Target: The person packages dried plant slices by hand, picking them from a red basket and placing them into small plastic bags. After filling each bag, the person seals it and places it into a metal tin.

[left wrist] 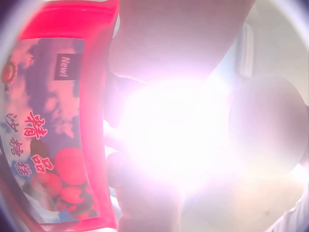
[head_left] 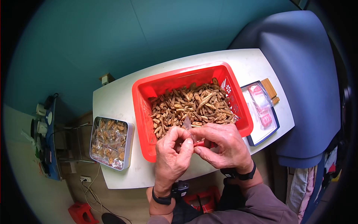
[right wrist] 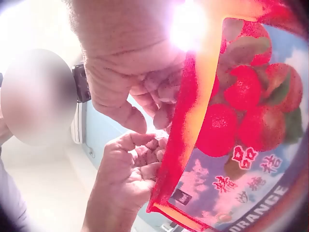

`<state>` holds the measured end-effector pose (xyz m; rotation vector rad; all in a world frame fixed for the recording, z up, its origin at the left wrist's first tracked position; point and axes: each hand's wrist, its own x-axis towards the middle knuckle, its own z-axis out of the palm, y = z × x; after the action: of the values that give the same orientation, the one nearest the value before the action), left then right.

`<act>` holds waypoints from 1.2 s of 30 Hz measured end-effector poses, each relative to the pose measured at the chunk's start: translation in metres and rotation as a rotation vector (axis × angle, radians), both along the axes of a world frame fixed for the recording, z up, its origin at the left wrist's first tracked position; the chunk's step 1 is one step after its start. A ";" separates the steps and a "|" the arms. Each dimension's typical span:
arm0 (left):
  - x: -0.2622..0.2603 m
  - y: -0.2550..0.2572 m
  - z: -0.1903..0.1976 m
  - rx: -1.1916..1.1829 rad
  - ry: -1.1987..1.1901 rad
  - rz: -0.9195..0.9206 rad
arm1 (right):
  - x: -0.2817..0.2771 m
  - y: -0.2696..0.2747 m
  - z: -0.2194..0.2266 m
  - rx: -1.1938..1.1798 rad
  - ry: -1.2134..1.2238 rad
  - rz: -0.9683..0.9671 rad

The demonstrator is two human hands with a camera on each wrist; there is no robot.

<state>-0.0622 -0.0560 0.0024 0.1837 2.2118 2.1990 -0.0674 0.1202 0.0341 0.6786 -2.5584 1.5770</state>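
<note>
Both hands meet over the near rim of a red plastic basket (head_left: pixel 147 143). My left hand (head_left: pixel 172 158) and my right hand (head_left: pixel 225 143) pinch a small clear plastic bag (head_left: pixel 187 123) between thumbs and fingertips, its upper part standing up between them. Below it, the basket holds a heap of dried brown root pieces (head_left: pixel 182 102). In the right wrist view the fingertips of both hands come together beside the basket's printed side (right wrist: pixel 241 121). Glare washes out the hand in the left wrist view.
Left of the basket, a metal tin (head_left: pixel 129 147) holds several small clear bags of dried slices. On the right lie a dark-edged box (head_left: pixel 257 140) with pink packets (head_left: pixel 261 102) and a wooden block (head_left: pixel 269 89). All stand on a white table (head_left: pixel 115 177). A blue covered shape (head_left: pixel 305 86) rises beyond.
</note>
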 end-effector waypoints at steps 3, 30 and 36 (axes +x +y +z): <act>-0.001 -0.003 0.001 0.026 -0.051 -0.072 | -0.003 0.001 -0.007 0.043 0.084 -0.001; 0.006 -0.004 0.018 -0.286 0.098 0.018 | -0.002 0.002 -0.015 0.106 0.198 0.026; 0.004 -0.005 0.013 -0.343 0.187 0.013 | 0.000 -0.001 -0.014 0.166 0.263 -0.072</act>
<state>-0.0577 -0.0609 0.0156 0.3804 2.6502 1.8342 -0.0673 0.1197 0.0197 0.7437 -2.5032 1.1751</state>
